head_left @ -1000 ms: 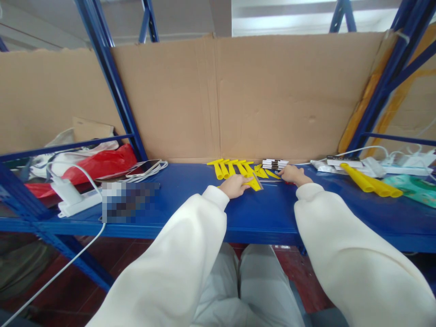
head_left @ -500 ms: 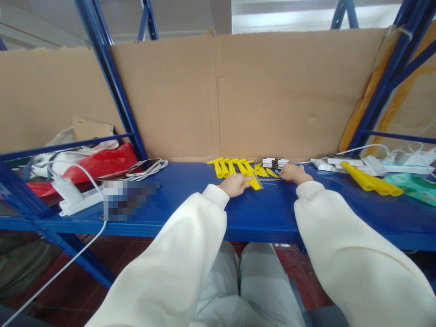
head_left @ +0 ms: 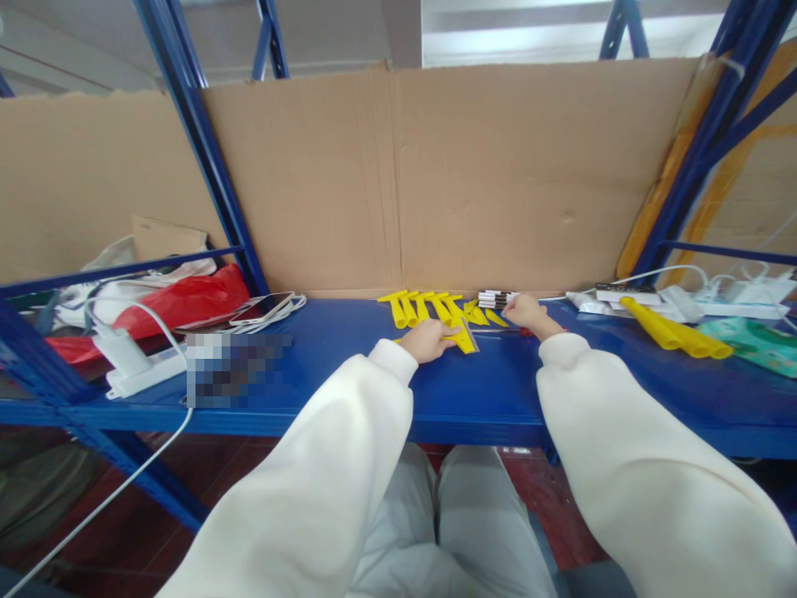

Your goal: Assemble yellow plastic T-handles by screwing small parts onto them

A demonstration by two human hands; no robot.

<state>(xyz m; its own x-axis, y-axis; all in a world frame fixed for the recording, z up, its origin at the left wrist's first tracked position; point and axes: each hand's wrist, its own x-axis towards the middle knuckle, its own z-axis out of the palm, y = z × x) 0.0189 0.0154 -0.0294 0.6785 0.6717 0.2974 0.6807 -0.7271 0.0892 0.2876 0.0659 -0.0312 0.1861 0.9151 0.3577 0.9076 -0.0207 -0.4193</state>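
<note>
My left hand (head_left: 428, 341) is closed on a yellow scraper (head_left: 462, 339), whose wide end has a clear strip along its edge. Beyond it, several yellow scrapers (head_left: 408, 310) with tubular handles lie in a row against the cardboard. Small flat yellow pieces (head_left: 476, 314) lie to the right of that row. My right hand (head_left: 525, 311) has its fingers curled at the right end of a stack of white sticks with black bands (head_left: 494, 299). Whatever its fingertips pinch is too small to make out.
More yellow scrapers (head_left: 678, 330) lie on the right of the blue shelf (head_left: 486, 390), beside a green packet (head_left: 760, 345). At left are a white power strip (head_left: 146, 372), a phone (head_left: 261, 308) with a cable, and a red bag (head_left: 187, 299). A cardboard sheet (head_left: 498, 174) stands behind.
My right hand has moved slightly left, onto the end of the white stick stack. My left hand still holds the scraper in nearly the same place, turned a little.
</note>
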